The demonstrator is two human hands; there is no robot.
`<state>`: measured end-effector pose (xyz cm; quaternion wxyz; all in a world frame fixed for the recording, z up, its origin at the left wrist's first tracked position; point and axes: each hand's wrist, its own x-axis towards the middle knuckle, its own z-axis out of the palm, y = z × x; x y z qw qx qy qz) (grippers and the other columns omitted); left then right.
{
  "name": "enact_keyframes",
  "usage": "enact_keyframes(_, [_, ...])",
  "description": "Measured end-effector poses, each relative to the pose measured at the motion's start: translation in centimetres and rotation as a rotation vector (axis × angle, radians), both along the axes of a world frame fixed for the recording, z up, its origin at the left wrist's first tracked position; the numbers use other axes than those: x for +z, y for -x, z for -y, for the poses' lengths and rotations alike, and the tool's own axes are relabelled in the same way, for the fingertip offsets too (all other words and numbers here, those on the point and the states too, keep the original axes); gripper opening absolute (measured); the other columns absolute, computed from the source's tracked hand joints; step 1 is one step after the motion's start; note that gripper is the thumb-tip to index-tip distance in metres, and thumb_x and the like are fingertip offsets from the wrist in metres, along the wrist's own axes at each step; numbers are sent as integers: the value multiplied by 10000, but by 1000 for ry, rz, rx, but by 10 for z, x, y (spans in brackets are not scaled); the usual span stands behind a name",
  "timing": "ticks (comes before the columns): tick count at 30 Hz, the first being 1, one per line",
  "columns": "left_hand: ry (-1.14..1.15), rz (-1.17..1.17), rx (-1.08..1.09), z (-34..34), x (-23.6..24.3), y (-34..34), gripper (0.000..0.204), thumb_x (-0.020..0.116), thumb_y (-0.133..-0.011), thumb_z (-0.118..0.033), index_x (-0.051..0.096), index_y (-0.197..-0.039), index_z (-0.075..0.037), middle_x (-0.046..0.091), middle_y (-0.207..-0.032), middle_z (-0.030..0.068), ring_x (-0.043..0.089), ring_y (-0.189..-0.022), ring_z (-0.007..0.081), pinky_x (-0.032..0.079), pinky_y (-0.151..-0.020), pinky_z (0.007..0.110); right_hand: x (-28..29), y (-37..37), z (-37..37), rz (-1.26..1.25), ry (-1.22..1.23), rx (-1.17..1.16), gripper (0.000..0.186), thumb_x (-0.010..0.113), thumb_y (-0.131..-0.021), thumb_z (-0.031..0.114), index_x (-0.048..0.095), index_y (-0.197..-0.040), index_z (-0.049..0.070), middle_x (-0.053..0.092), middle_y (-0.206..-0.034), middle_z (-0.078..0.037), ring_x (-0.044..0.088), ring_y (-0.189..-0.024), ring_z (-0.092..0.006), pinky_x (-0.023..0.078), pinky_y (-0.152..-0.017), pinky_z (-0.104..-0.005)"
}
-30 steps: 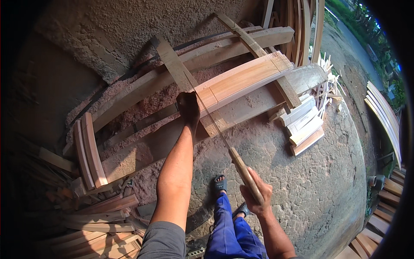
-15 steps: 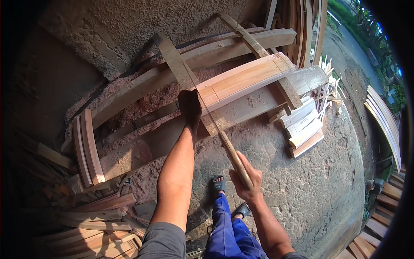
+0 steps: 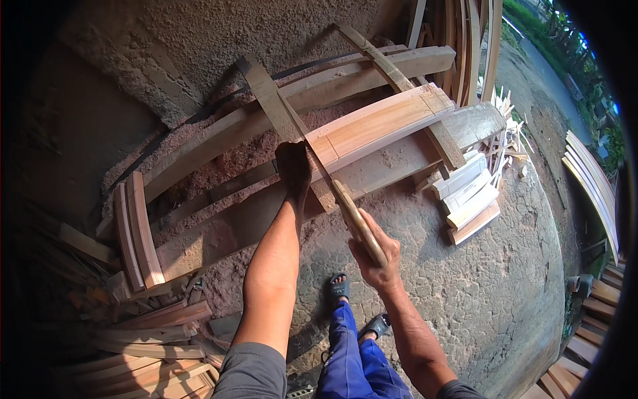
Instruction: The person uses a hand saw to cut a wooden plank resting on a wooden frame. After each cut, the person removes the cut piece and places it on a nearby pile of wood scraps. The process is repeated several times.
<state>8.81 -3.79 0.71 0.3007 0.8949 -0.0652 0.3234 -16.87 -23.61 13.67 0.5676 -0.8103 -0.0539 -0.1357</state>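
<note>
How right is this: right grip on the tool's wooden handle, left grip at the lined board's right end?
Wrong end: head view shows the left grip at the lined board's left end. The right grip is on the wooden handle.

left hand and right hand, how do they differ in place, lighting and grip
The left hand is in dark shadow; the right hand is sunlit. The left is at the left end of the pale reddish wooden board, its grip too dark to read; the right is closed around the long brown wooden saw handle. Both are bare.
</note>
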Motion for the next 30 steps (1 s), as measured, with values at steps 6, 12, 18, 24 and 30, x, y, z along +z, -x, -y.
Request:
enact_keyframes(6, [599, -122, 105, -2, -4, 8, 368, 661, -897, -389, 567, -854, -36, 590, -958, 123, 563, -939, 280, 446, -855, 422, -22, 139, 38, 53, 224, -11, 526, 729, -818, 82, 595, -1310, -49, 730, -1080, -219, 759, -842, -296, 597, -716, -335])
enact_keyframes(12, [289, 29, -68, 5, -12, 8, 333, 592, -937, -314, 571, -848, 6, 589, -920, 181, 563, -956, 337, 439, -869, 443, -20, 50, 12, 4, 87, -48, 535, 739, -827, 95, 594, -1327, -31, 750, -987, -198, 764, -829, -290, 588, -701, -321])
enact_keyframes(18, [709, -88, -126, 3, -11, 6, 317, 617, -935, -279, 545, -819, 6, 582, -899, 169, 551, -918, 312, 436, -838, 432, -23, 54, 9, 76, 116, -42, 575, 752, -829, 84, 573, -1370, 7, 751, -1006, -185, 762, -803, -270, 579, -694, -305])
enact_keyframes(24, [728, -131, -57, 23, 1, 18, 324, 650, -937, -321, 538, -825, -38, 544, -919, 125, 539, -942, 287, 441, -894, 425, -30, 139, 37, 14, 246, -74, 536, 748, -837, 89, 592, -1340, -14, 735, -1087, -198, 767, -826, -257, 580, -683, -314])
enact_keyframes(30, [-7, 8, 59, 6, -12, 10, 198, 615, -941, -182, 574, -1049, -21, 610, -1035, 170, 596, -1004, 289, 433, -959, 423, -22, -8, -10, 36, 47, -25, 574, 729, -823, 39, 579, -1377, 42, 699, -1147, -217, 749, -836, -296, 571, -707, -347])
